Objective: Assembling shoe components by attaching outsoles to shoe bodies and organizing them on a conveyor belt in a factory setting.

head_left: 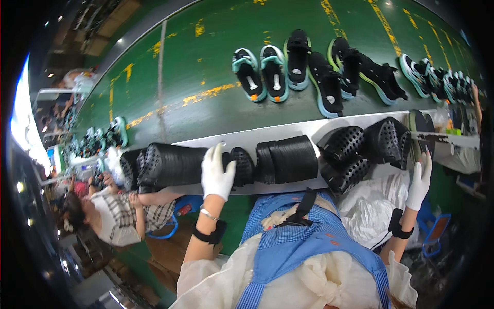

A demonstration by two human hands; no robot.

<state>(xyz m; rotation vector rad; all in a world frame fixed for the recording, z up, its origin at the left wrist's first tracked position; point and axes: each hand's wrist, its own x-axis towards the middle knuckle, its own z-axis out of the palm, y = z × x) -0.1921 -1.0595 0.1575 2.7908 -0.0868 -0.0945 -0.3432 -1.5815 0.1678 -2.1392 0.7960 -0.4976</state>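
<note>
My left hand (216, 174), in a white glove, rests on a long stack of black perforated insoles (172, 165) lying on the metal ledge (247, 139); fingers spread over the stack's right end. My right hand (420, 180), also gloved, reaches with open fingers to the right end of the ledge, beside a pile of black perforated shoe parts (383, 139). Between the hands lie another stack of black soles (288, 159) and more perforated pieces (345, 159). Both wrists wear black straps.
A green conveyor belt (206, 67) beyond the ledge carries black sandals with teal and green soles (275, 72) and a further row of sandals (437, 77). A seated person in a plaid shirt (116, 216) works at the left. A white plastic bag (370, 206) sits under the ledge.
</note>
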